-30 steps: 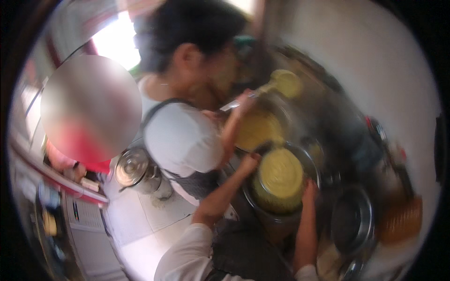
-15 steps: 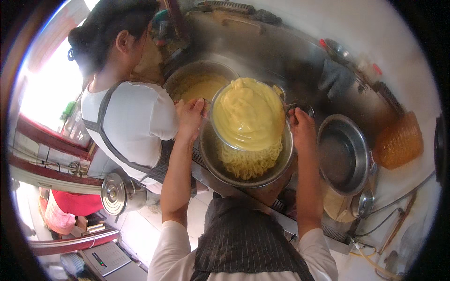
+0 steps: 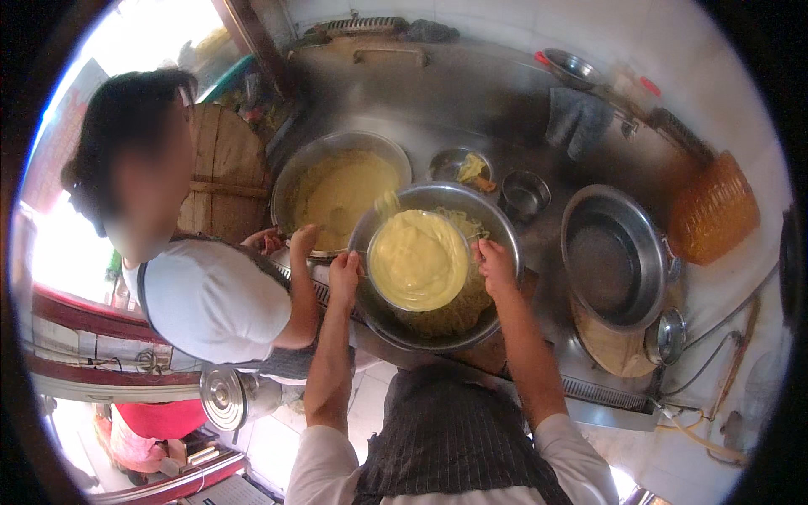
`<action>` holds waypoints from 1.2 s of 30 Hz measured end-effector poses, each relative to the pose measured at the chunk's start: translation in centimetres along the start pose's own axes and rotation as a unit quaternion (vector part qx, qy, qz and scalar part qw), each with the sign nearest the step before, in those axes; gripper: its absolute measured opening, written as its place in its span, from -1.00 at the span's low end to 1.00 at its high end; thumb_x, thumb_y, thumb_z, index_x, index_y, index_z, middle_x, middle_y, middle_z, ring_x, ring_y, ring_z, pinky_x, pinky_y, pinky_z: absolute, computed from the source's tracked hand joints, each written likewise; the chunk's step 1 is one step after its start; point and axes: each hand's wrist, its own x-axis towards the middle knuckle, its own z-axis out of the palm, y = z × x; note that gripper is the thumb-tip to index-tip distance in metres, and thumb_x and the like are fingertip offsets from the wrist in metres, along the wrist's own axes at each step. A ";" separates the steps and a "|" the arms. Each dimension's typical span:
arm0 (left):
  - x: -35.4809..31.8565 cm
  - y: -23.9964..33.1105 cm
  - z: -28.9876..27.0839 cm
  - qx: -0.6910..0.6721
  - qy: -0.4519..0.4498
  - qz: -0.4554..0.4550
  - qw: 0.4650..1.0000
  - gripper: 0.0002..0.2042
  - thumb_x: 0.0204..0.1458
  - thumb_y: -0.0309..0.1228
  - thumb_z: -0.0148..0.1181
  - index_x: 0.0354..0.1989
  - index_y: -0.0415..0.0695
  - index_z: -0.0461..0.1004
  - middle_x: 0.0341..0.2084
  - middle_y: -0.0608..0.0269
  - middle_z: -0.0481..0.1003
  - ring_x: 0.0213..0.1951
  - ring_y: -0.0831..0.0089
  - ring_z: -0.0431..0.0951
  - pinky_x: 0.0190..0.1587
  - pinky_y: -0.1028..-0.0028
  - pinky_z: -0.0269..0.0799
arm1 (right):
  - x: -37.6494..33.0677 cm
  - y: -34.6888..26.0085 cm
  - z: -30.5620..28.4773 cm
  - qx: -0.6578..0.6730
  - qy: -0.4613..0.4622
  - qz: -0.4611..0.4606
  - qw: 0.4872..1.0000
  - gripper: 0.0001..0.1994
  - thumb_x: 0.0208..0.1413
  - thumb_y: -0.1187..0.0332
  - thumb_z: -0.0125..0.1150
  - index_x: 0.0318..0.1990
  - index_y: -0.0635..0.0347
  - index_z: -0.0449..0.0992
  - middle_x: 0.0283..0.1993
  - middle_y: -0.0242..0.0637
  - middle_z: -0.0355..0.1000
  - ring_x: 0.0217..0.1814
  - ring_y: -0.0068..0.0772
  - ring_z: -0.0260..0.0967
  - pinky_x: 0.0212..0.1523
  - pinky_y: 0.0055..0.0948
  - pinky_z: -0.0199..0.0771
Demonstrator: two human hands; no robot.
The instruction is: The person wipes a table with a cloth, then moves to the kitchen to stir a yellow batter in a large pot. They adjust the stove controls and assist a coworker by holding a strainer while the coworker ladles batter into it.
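My left hand (image 3: 343, 279) and my right hand (image 3: 495, 263) are closed on opposite handles of a round two-handled metal pan (image 3: 375, 299). Thick, glossy yellow batter (image 3: 418, 257) fills this pan in a smooth mound. Beneath it stands a wide steel basin (image 3: 510, 220), where pale yellow noodle-like strands (image 3: 450, 316) show around the pan. A yellow strand (image 3: 386, 203) lies at the basin's far left rim. The pan's underside is hidden, so I cannot tell whether it touches the strands.
At my left, a co-worker (image 3: 215, 290) has both hands at a large pot (image 3: 404, 164) of yellow mash. Behind the basin are a small bowl (image 3: 446, 160) with yellow scraps and a small steel pot (image 3: 526, 196). A deep basin (image 3: 612, 303) and an amber basket (image 3: 715, 215) stand right.
The pan of batter has come down from high above the basin, my hands still on its handles. My view has shifted, and the co-worker's head and arms have moved.
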 end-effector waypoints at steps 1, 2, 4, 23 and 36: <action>0.1 -0.7 -0.3 0.001 -0.009 0.010 1.000 -0.74 0.09 -0.34 -0.12 -0.59 -0.19 0.32 -0.73 0.39 0.26 -0.65 0.60 0.22 -0.58 0.58 0.13 | -0.1 0.3 0.3 0.002 0.021 -0.010 1.000 -0.72 0.13 0.23 -0.10 -0.40 0.26 0.44 -0.62 -0.44 0.24 -0.64 -0.59 0.05 -0.59 -0.52 0.05; 0.2 -0.7 -0.5 0.001 -0.009 0.002 1.000 -0.74 0.09 -0.32 -0.12 -0.58 -0.19 0.31 -0.73 0.40 0.25 -0.65 0.60 0.20 -0.56 0.57 0.12 | -0.2 0.0 0.2 0.015 -0.006 0.003 1.000 -0.72 0.12 0.23 -0.10 -0.40 0.26 0.44 -0.62 -0.44 0.24 -0.64 -0.59 0.06 -0.58 -0.53 0.06; 0.4 -0.7 -0.8 0.001 -0.009 -0.015 1.000 -0.73 0.10 -0.29 -0.12 -0.56 -0.18 0.30 -0.72 0.41 0.22 -0.64 0.59 0.17 -0.54 0.56 0.10 | -0.6 -0.7 -0.3 0.041 -0.059 0.028 0.997 -0.73 0.12 0.24 -0.10 -0.41 0.26 0.43 -0.63 -0.44 0.24 -0.63 -0.59 0.08 -0.58 -0.53 0.06; 0.7 -0.7 -1.1 -0.029 0.007 -0.044 0.999 -0.76 0.08 -0.36 -0.09 -0.59 -0.17 0.34 -0.73 0.38 0.28 -0.65 0.60 0.23 -0.58 0.56 0.11 | -0.4 0.7 1.6 -0.078 0.049 -0.011 0.996 -0.73 0.09 0.27 -0.07 -0.43 0.31 0.44 -0.59 -0.33 0.35 -0.50 -0.48 0.28 -0.35 -0.44 0.26; -0.1 -1.1 -2.4 -0.042 -0.003 -0.055 0.998 -0.82 0.06 -0.41 -0.06 -0.53 -0.21 0.36 -0.65 0.33 0.33 -0.61 0.59 0.28 -0.57 0.62 0.16 | 0.7 1.7 1.5 -0.190 0.056 -0.032 0.980 -0.63 0.01 0.12 -0.14 -0.40 0.25 0.48 -0.29 -0.03 0.40 -0.27 -0.06 0.37 -0.18 -0.18 0.35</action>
